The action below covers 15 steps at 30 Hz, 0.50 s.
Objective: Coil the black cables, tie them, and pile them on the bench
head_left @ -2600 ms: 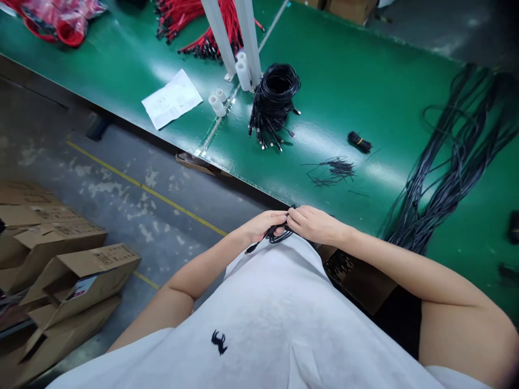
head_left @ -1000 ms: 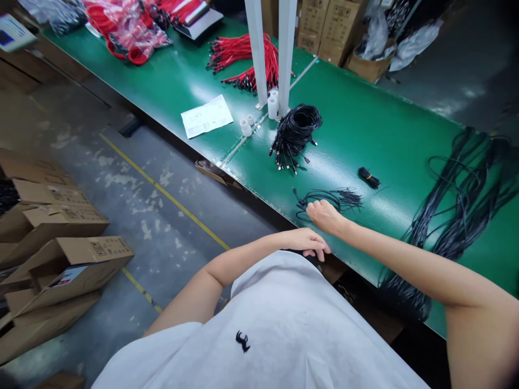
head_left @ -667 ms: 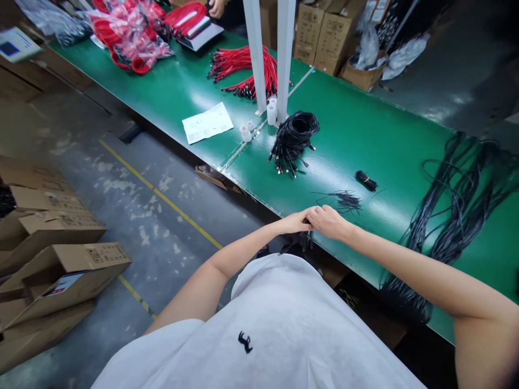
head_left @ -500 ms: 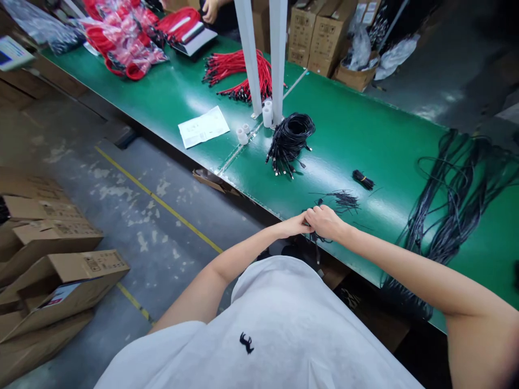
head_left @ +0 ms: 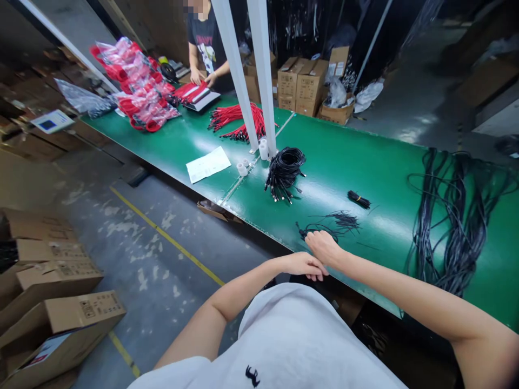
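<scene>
My right hand is closed at the near edge of the green table, its fingers on a small looped black cable that shows beyond the knuckles. Just below it, my left hand is off the table edge with its fingers loosely stretched to the right; nothing shows in them. Thin black ties lie loose past my right hand. Farther back is a bundle of black ties with a yellow band. A coiled pile of black cables with metal plugs rests to the left.
Long black cables spread over the right side of the green table. White posts, white rolls and a paper sheet stand or lie left. Red cables are beyond; a co-worker handles more. Boxes occupy the floor.
My left hand has drawn away from the cable toward my body. My right hand remains on the cable, now lower at the table edge. The view has tilted up, showing the co-worker.
</scene>
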### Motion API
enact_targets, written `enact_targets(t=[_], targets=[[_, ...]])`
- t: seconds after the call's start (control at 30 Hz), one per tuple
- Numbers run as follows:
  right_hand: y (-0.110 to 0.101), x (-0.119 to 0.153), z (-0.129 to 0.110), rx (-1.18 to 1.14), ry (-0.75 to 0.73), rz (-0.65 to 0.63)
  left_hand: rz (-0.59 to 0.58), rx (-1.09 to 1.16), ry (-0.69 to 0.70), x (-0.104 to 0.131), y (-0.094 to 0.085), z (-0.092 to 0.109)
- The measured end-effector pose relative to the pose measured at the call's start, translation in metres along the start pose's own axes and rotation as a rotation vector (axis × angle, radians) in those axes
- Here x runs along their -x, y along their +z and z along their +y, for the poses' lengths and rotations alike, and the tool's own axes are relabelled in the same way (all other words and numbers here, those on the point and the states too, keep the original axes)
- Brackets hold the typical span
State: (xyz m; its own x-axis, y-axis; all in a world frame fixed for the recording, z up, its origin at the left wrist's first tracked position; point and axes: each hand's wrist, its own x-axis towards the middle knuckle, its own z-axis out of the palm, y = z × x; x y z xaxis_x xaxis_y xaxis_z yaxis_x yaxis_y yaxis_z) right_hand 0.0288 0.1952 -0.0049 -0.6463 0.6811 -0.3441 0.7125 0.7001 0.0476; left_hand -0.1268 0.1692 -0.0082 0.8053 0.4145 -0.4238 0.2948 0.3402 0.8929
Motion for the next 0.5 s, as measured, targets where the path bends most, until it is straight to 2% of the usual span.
enact_targets(t=[0.07,0.17,0.2,0.23,0.3,0.37,0.43,0.5], targets=[[0.001,0.005,0.006,0.002,-0.036,0.04,0.222,-0.06,0.068,0.005,-0.016,-0.001],[0.001,0.009,0.017,0.021,-0.103,0.108,0.597,-0.282,0.2,0.007,-0.043,0.002],[0.001,0.009,0.02,0.026,-0.121,0.121,0.635,-0.341,0.208,0.004,-0.048,0.002],[0.0,0.008,0.023,0.025,-0.133,0.125,0.619,-0.339,0.173,-0.002,-0.05,0.002],[-0.001,0.004,0.029,-0.014,-0.109,0.103,0.56,-0.174,0.03,-0.021,-0.043,0.0],[-0.002,0.0,0.035,-0.11,0.001,0.066,0.605,0.028,-0.059,-0.044,-0.026,-0.004],[-0.003,-0.004,0.041,-0.211,0.139,0.046,0.707,0.147,-0.052,-0.068,-0.004,-0.007],[-0.002,-0.007,0.046,-0.283,0.264,0.056,0.76,0.276,-0.016,-0.087,0.012,-0.007]])
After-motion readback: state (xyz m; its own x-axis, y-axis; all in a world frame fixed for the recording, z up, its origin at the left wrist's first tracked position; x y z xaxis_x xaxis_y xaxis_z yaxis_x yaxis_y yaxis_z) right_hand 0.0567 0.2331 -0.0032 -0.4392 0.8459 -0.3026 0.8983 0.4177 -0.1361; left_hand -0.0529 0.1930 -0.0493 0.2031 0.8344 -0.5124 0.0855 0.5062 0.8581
